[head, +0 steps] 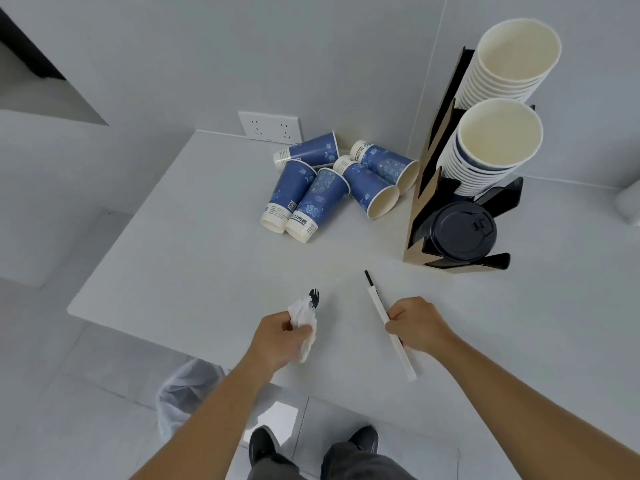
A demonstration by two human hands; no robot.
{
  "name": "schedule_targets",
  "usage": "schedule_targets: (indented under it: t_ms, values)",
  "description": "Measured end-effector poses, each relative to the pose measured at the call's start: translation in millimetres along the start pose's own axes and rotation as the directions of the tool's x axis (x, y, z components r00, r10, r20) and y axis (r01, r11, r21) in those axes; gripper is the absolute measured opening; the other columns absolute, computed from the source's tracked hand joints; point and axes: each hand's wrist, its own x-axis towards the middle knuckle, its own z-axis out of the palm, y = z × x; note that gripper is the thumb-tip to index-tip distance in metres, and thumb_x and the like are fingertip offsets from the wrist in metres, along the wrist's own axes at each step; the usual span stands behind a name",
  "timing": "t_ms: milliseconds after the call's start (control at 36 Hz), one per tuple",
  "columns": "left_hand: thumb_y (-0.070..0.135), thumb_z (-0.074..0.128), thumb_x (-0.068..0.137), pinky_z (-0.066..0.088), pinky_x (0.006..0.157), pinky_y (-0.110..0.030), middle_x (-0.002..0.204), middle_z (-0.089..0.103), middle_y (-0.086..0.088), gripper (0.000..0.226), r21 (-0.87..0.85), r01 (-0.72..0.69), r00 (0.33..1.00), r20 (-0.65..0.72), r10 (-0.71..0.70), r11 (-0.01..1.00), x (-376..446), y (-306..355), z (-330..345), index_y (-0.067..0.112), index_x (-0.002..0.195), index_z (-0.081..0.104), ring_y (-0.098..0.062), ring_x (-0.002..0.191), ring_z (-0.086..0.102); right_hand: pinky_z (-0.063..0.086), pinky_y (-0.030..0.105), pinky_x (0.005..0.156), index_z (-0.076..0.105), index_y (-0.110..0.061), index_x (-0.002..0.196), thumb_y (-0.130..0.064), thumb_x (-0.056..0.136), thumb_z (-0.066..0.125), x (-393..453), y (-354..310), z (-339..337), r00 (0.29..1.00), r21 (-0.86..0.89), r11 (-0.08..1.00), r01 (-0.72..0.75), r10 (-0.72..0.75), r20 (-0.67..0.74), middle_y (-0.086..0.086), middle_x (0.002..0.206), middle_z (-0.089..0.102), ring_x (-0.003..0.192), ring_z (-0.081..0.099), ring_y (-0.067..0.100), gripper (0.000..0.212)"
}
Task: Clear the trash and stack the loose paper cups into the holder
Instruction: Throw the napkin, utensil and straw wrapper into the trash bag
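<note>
On the bench (207,237): five loose cups (341,181) beside holder (420,216).
Left grip (280,336): clutching napkin (304,317) and spork (314,297).
Right grip (414,323): pinching wrapped straw (377,306).
Tip: keep both fists tight, release only over the bin (188,386).

A café-style drinks counter: cup holder (420,216), lids (462,232), tiled wall (311,46).

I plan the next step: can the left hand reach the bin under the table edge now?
Probably yes. The left hand, closed on the napkin and spork, is near the table edge, and the lined bin stands below with nothing between.
</note>
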Motion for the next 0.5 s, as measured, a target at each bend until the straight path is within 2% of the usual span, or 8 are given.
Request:
schedule_targets:
  t_ms: [111, 194, 333, 417, 500]
  values:
    - [0.003, 0.065, 0.082, 0.049, 0.050, -0.014, 0.053, 0.069, 0.008, 0.019, -0.079, 0.004, 1.000, -0.009, -0.005, 0.997, -4, -12, -24, 0.011, 0.065, 0.069, -0.004, 0.050, 0.063, 0.060, 0.034, 0.065, 0.071, -0.015, 0.079, -0.006, 0.074, 0.063, -7, -19, 13, 0.999, 0.061, 0.998, 0.030, -0.030, 0.010, 0.009, 0.085, 0.073, 0.068, 0.070, 0.027, 0.013]
    - [0.005, 0.066, 0.082, 0.051, 0.061, -0.025, 0.063, 0.068, 0.000, 0.008, -0.153, 0.013, 0.999, -0.044, -0.020, 0.988, -7, -27, -44, -0.001, 0.078, 0.069, -0.018, 0.062, 0.062, 0.062, 0.044, 0.073, 0.072, -0.010, 0.084, -0.003, 0.073, 0.062, -11, -39, 26, 0.998, 0.113, 0.992, 0.049, -0.052, 0.021, 0.012, 0.083, 0.075, 0.072, 0.074, 0.033, 0.017]
    - [0.002, 0.065, 0.082, 0.048, 0.069, -0.036, 0.082, 0.069, -0.021, 0.017, -0.324, 0.058, 0.995, -0.061, -0.082, 0.944, -24, -56, -90, -0.012, 0.093, 0.065, -0.028, 0.071, 0.064, 0.061, 0.036, 0.062, 0.071, -0.012, 0.086, -0.003, 0.073, 0.063, -17, -82, 63, 0.995, 0.136, 0.987, 0.087, -0.094, 0.044, 0.009, 0.077, 0.075, 0.063, 0.071, 0.028, 0.018]
    - [0.001, 0.063, 0.085, 0.049, 0.072, -0.037, 0.084, 0.069, -0.018, 0.013, -0.390, 0.046, 0.992, -0.089, -0.087, 0.920, -32, -81, -124, -0.008, 0.095, 0.066, -0.027, 0.075, 0.063, 0.055, 0.029, 0.053, 0.070, -0.015, 0.084, -0.003, 0.074, 0.063, -26, -110, 96, 0.990, 0.122, 0.987, 0.103, -0.114, 0.080, 0.009, 0.078, 0.076, 0.061, 0.070, 0.022, 0.018]
    - [0.003, 0.063, 0.086, 0.050, 0.073, -0.038, 0.084, 0.070, -0.016, 0.011, -0.444, 0.052, 0.991, -0.089, -0.102, 0.894, -38, -97, -147, 0.001, 0.095, 0.070, -0.026, 0.075, 0.063, 0.055, 0.029, 0.055, 0.072, -0.014, 0.087, -0.004, 0.075, 0.062, -33, -127, 116, 0.986, 0.109, 0.987, 0.121, -0.132, 0.101, 0.010, 0.080, 0.077, 0.066, 0.072, 0.024, 0.018]
